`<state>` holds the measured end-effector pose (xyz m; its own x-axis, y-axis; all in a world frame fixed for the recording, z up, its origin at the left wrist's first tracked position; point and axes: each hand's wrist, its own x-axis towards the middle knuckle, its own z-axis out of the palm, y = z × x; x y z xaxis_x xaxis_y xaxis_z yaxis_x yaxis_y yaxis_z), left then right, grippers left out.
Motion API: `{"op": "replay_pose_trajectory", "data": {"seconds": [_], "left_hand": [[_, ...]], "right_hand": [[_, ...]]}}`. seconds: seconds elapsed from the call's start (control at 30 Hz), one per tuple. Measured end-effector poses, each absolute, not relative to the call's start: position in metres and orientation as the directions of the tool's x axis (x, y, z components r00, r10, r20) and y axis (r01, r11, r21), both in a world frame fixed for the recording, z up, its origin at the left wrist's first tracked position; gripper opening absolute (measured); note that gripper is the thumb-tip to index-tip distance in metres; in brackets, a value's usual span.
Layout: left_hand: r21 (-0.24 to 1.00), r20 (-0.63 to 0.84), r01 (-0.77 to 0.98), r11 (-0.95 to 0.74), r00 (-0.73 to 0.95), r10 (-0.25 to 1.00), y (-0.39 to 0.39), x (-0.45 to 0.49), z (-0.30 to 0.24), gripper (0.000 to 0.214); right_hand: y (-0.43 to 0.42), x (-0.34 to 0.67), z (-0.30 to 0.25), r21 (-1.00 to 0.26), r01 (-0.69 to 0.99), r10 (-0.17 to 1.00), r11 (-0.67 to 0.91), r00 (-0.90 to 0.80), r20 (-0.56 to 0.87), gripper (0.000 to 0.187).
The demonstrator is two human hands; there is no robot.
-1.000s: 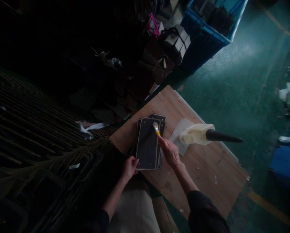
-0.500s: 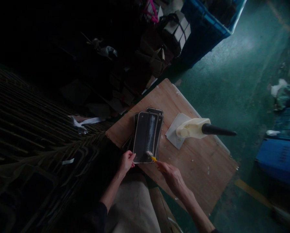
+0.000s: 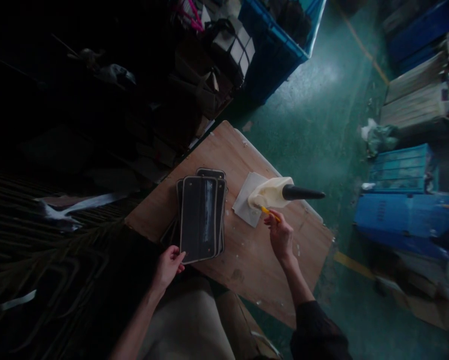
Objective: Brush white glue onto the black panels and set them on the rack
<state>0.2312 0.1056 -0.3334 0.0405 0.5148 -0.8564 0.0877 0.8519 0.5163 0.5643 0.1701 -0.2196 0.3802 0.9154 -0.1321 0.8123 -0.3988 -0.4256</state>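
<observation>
Now the right hand (image 3: 282,236), pinching a brush (image 3: 271,214), has reached the cream container (image 3: 275,192). The left hand (image 3: 169,263) pinches a dark, round-cornered panel (image 3: 191,220) (white-streaked) at the near edge of the bench (image 3: 252,260).

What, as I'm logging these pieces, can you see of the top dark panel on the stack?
The top dark panel is a flat rounded rectangle with pale edging, a lengthwise line near its middle and small round spots near corners. A whitish, wet-looking streak runs along its right half. It looks like leather, though dim light leaves that unsure. It lies askew on similar dark panels, over a wooden board. The left hand holds its near-left corner.
</observation>
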Motion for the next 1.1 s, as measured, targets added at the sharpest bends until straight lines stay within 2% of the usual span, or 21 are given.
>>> {"op": "replay_pose_trajectory", "data": {"seconds": [0.17,0.3,0.57,0.8,0.97,1.1], "left_hand": [[0.491,-0.871,0.084,0.867,0.026,0.49,0.106,0.232,-0.336,0.04],[0.499,-0.866,0.11,0.86,0.031,0.499,0.105,0.231,-0.336,0.04],[0.491,-0.87,0.135,0.86,0.035,0.491,0.104,0.231,-0.337,0.04],[0.489,-0.871,0.147,0.86,0.036,0.49,0.107,0.232,-0.335,0.041],[0.49,-0.871,0.154,0.858,0.041,0.49,0.11,0.233,-0.331,0.04],[0.496,-0.867,0.156,0.854,0.043,0.496,0.11,0.232,-0.333,0.04]], "right_hand": [[0.171,0.568,-0.212,-0.457,0.79,0.899,-0.409,0.435,-0.052,0.039],[0.175,0.576,-0.232,-0.497,0.761,0.895,-0.417,0.439,-0.078,0.043],[0.179,0.588,-0.278,-0.399,0.843,0.932,-0.361,0.337,-0.131,0.043],[0.178,0.59,-0.261,-0.478,0.795,0.928,-0.373,0.327,-0.18,0.039],[0.172,0.583,-0.246,-0.383,0.865,0.943,-0.325,0.265,-0.202,0.038],[0.162,0.578,-0.232,-0.362,0.89,0.955,-0.277,0.213,-0.208,0.034]]}}
